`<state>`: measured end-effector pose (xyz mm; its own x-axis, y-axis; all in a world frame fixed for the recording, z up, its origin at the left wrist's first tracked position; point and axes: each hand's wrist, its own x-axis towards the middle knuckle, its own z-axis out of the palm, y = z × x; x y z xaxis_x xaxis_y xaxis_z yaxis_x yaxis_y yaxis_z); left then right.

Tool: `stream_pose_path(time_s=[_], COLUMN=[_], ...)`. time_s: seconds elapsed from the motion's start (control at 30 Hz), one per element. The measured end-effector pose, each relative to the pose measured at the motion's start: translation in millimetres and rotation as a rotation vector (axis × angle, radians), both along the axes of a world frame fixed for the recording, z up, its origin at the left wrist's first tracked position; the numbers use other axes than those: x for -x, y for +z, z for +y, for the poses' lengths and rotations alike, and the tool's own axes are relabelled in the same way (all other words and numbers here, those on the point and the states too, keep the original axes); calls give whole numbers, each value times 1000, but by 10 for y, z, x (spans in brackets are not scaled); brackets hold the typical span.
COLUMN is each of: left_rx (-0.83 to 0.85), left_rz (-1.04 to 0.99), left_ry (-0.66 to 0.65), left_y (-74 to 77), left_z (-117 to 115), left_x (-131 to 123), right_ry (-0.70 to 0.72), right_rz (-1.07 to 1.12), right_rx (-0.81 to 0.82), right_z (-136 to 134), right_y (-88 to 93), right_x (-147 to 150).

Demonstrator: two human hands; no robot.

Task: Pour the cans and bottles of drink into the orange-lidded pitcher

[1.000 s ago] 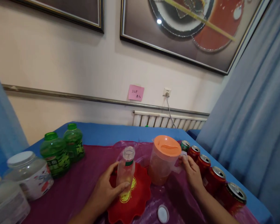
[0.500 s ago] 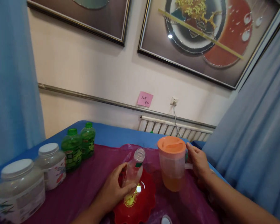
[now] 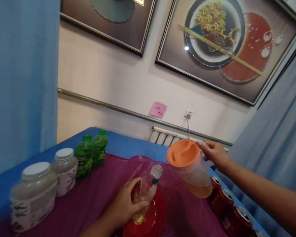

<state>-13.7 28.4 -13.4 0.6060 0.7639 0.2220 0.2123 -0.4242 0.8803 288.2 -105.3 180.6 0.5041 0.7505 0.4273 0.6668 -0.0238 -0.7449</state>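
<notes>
My left hand (image 3: 130, 200) is wrapped round a clear glass bottle (image 3: 149, 184) with an uncapped mouth and a green label at its neck. The bottle leans to the right over a shiny red plate (image 3: 154, 220) with a gold mark. My right hand (image 3: 215, 154) grips a pitcher (image 3: 194, 177) at its handle side, fingers closed; the handle itself is mostly hidden. Its orange lid (image 3: 183, 153) tilts toward the bottle, and amber liquid pools low in the translucent body. A gap separates the lid from the bottle mouth.
At left stand two white-lidded jars (image 3: 34, 197) and two green bottles (image 3: 85, 156) on purple sheeting (image 3: 93, 197) over a blue table (image 3: 123, 143). Several red cans (image 3: 238, 220) line the right edge. A wall with a metal rail (image 3: 113, 107) rises behind; blue curtains (image 3: 24, 79) hang at both sides.
The pitcher has been raised and tipped left toward the bottle, its liquid shifting to the lower right. The bottle leans slightly more. The view has shifted, bringing the red cans into sight.
</notes>
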Motion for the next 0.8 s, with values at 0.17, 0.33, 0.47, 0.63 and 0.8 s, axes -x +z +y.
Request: stream_pose_path(time_s=[0.17,0.33,0.47,0.63,0.8], left_rx=[6,13,1,2,5], left_rz=[25,26,14,21,23], left_ry=[-1,2,-10,-5,-12], left_y=[-9,30,81,83,69], left_z=[-21,-41,-59,-72,-76], left_x=[10,21,29,35,41], right_ry=[29,49,65,94,111], right_rz=[-100,-167,-177,-190,-170], right_rx=[38,52,49,85,117], right_z=[36,67,75,77,87], right_y=[160,224,235,250,276], right_x=[105,148,151,162,184])
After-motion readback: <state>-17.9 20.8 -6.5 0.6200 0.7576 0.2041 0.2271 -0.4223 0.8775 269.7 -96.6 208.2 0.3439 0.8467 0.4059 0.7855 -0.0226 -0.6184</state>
